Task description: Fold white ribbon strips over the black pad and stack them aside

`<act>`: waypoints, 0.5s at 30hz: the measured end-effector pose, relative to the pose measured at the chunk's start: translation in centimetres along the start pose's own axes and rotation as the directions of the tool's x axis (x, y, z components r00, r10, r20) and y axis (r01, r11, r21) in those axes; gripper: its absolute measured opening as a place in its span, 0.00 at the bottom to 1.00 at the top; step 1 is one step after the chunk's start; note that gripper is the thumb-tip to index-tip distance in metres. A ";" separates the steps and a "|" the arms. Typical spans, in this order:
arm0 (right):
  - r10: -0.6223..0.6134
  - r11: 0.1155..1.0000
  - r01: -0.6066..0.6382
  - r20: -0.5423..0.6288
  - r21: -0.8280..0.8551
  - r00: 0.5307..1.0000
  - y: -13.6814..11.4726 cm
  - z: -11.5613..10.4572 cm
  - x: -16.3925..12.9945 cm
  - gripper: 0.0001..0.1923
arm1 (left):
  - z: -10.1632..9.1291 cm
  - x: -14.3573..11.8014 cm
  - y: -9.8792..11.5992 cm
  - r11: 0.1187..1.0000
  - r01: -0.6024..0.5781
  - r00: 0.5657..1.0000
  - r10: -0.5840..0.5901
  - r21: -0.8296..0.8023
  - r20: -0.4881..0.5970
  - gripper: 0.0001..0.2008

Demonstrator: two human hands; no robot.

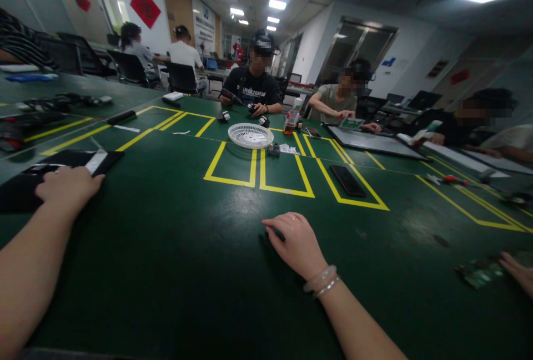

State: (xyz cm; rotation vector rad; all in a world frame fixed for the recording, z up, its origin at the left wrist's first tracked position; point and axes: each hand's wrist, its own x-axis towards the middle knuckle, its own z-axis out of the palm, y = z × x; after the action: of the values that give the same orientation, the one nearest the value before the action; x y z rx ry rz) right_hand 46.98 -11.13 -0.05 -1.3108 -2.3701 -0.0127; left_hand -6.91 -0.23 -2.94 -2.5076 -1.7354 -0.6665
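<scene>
Green worktop [187, 277] stretches beneath both our arms, with a white basket [232, 138] farther off. Well to the basket's left and nearer to us, our left grip [69, 187] lies palm down on a flat black object [19, 189], thumb spread out to the right; its other fingertips are unclear, so we cannot tell whether it clasps anything. Our left forearm slants up toward it. Nearer than the basket and a little to its right, our right grip [295, 241] is slack with nothing in it, fingers bent, index pointing left, thumb just below. Two bracelets [320, 279] circle that wrist. We see a phone [348, 180] right of the basket.
</scene>
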 end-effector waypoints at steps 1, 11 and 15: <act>0.000 1.000 0.000 0.005 0.001 1.000 0.0 0.0 0.0 0.10 | 0.1 -0.1 -0.1 0.994 0.086 0.984 -0.075 0.063 -0.164 0.39; -0.082 0.996 0.081 0.024 0.048 0.996 -0.1 -0.2 0.0 0.13 | 2.2 3.0 7.4 1.000 -0.016 0.991 0.013 -0.021 -0.135 0.34; -0.123 0.990 0.119 0.053 0.071 0.991 -0.2 -0.3 -0.1 0.18 | 3.4 3.6 16.0 0.964 -0.218 0.956 0.242 -0.150 0.165 0.24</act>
State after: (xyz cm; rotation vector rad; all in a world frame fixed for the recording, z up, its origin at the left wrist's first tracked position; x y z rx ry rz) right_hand 46.92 -11.38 0.21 -1.1495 -2.4724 0.0699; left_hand 9.67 -2.26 -1.22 -2.8839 -1.4528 -0.5664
